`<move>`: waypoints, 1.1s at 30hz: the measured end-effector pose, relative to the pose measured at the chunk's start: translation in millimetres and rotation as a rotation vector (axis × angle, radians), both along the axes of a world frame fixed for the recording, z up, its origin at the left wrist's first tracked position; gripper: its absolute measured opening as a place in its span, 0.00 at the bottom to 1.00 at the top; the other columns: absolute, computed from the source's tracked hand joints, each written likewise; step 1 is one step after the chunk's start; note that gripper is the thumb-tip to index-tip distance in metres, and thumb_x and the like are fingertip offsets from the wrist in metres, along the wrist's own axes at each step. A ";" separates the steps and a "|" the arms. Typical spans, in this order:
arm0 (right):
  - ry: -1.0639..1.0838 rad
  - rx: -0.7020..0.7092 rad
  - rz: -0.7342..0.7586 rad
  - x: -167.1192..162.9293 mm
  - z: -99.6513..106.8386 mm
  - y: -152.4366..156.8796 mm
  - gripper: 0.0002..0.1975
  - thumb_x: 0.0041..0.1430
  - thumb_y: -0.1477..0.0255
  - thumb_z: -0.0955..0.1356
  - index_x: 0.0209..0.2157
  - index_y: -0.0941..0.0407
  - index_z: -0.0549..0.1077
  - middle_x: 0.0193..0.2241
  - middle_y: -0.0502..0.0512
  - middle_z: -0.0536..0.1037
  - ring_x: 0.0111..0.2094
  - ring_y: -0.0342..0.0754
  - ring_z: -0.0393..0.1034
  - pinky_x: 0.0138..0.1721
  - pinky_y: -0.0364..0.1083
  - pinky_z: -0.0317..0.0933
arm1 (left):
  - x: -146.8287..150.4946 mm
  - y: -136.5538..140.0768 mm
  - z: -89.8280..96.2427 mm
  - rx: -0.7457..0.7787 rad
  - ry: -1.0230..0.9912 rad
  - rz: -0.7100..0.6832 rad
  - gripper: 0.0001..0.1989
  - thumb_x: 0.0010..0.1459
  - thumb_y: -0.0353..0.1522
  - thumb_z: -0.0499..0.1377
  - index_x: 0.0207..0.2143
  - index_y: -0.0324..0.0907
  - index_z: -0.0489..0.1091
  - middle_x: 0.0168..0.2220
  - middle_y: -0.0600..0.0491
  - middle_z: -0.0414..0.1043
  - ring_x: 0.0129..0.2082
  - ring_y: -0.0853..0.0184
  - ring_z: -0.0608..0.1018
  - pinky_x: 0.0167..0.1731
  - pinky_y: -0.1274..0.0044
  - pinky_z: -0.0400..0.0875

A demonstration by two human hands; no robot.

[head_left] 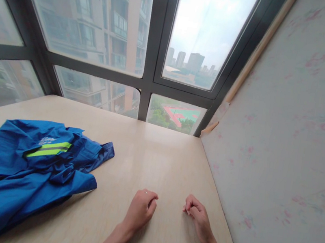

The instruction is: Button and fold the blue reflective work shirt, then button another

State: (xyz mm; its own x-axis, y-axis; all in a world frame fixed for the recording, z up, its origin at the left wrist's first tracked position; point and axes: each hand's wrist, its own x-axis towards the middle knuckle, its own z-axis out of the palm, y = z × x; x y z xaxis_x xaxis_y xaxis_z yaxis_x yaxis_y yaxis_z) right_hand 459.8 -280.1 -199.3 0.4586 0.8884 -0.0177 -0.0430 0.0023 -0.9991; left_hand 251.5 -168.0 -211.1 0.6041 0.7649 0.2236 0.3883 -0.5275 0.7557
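Near on the table [160, 154], left hand [141, 209] and right hand [196, 216] curl loosely inward, gripping nothing visible; blue jacket [18, 172] sprawls left!

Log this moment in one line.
left hand: loosely curled, nothing visible held; right hand: loosely curled, nothing visible held; blue garment: crumpled on pale surface, left of both hands

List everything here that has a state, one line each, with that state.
Left hand: fingers curled in, nothing visible in it.
Right hand: fingers curled in, nothing visible in it.
Blue garment: rumpled, spread out unfolded.
Upper right window: appears shut.
Wallpaper: edge looks peeled near the window frame's lower corner.
Pale surface: glossy, reflecting light.
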 end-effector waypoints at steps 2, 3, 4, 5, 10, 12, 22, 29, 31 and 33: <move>-0.006 0.002 0.002 0.2 -0.6 0.1 0.04 0.43 0.71 0.67 0.18 0.54 0.68 0.22 0.50 0.63 0.28 0.47 0.57 0.31 0.46 0.50 | 0.0 0.1 -0.2 0.010 0.000 -0.001 0.13 0.57 0.27 0.52 0.35 0.41 0.76 0.36 0.47 0.79 0.38 0.60 0.77 0.43 0.67 0.69; -0.010 0.003 0.003 0.4 -0.9 0.2 0.04 0.43 0.71 0.67 0.19 0.54 0.68 0.22 0.50 0.63 0.28 0.47 0.57 0.32 0.46 0.50 | 0.0 0.2 -0.4 0.016 0.000 -0.002 0.13 0.57 0.27 0.52 0.35 0.41 0.76 0.36 0.47 0.79 0.38 0.60 0.77 0.43 0.68 0.69; -0.017 0.004 0.004 0.7 -1.2 0.3 0.04 0.43 0.71 0.67 0.19 0.54 0.69 0.22 0.50 0.63 0.28 0.47 0.57 0.32 0.46 0.50 | 0.0 0.2 -0.6 0.022 0.000 -0.004 0.13 0.57 0.26 0.52 0.35 0.42 0.76 0.35 0.47 0.79 0.38 0.60 0.77 0.43 0.68 0.69; -0.025 0.004 0.007 0.9 -1.5 0.5 0.04 0.43 0.71 0.67 0.19 0.54 0.69 0.23 0.50 0.64 0.28 0.47 0.57 0.32 0.46 0.50 | 0.0 0.2 -0.8 0.027 0.002 -0.006 0.13 0.57 0.26 0.52 0.35 0.42 0.76 0.35 0.47 0.79 0.38 0.60 0.78 0.43 0.68 0.69; -0.067 0.003 0.034 2.1 -3.1 0.5 0.05 0.45 0.71 0.67 0.19 0.54 0.69 0.23 0.51 0.65 0.27 0.47 0.57 0.32 0.46 0.50 | -0.2 0.6 -0.9 0.036 0.012 -0.027 0.13 0.57 0.26 0.52 0.36 0.41 0.77 0.35 0.47 0.79 0.38 0.60 0.77 0.43 0.67 0.69; -0.081 0.004 0.039 2.4 -3.5 0.2 0.06 0.46 0.70 0.67 0.19 0.54 0.68 0.23 0.50 0.64 0.27 0.47 0.57 0.32 0.46 0.50 | -0.2 0.9 -0.7 0.039 0.011 -0.031 0.13 0.57 0.26 0.52 0.36 0.41 0.77 0.35 0.47 0.79 0.38 0.60 0.77 0.43 0.67 0.69; -0.119 0.004 0.048 2.8 -5.0 0.9 0.05 0.47 0.71 0.66 0.20 0.54 0.69 0.22 0.50 0.64 0.27 0.46 0.57 0.31 0.46 0.50 | -1.0 0.5 0.2 0.047 0.015 -0.040 0.13 0.57 0.26 0.52 0.36 0.41 0.77 0.35 0.47 0.79 0.38 0.60 0.77 0.43 0.67 0.69; -0.120 -0.020 0.054 -0.4 2.0 0.9 0.04 0.44 0.71 0.66 0.19 0.54 0.70 0.21 0.50 0.63 0.26 0.46 0.55 0.30 0.45 0.49 | -1.4 0.4 -0.3 0.040 0.021 -0.042 0.13 0.58 0.26 0.52 0.37 0.40 0.77 0.36 0.47 0.79 0.39 0.59 0.77 0.43 0.67 0.68; -0.125 -0.026 0.058 -0.7 3.0 0.8 0.04 0.44 0.71 0.66 0.19 0.54 0.69 0.21 0.50 0.63 0.26 0.46 0.55 0.30 0.45 0.49 | -1.4 0.5 -0.7 0.042 0.020 -0.044 0.14 0.58 0.26 0.51 0.37 0.41 0.77 0.36 0.47 0.79 0.39 0.60 0.77 0.43 0.67 0.68; -0.145 -0.025 0.061 -0.2 2.1 0.9 0.04 0.45 0.71 0.66 0.20 0.54 0.69 0.21 0.49 0.63 0.26 0.46 0.55 0.30 0.45 0.49 | -1.3 0.5 -1.1 0.044 0.017 -0.044 0.14 0.58 0.26 0.51 0.37 0.40 0.77 0.36 0.47 0.79 0.39 0.60 0.77 0.43 0.67 0.69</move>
State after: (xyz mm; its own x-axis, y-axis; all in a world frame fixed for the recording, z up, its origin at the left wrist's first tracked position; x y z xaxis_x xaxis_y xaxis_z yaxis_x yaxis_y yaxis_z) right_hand 459.6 -279.2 -197.1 0.4029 0.9150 0.0223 0.1019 -0.0206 -0.9946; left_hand 250.1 -167.5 -212.3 0.6409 0.7274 0.2454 0.3768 -0.5766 0.7249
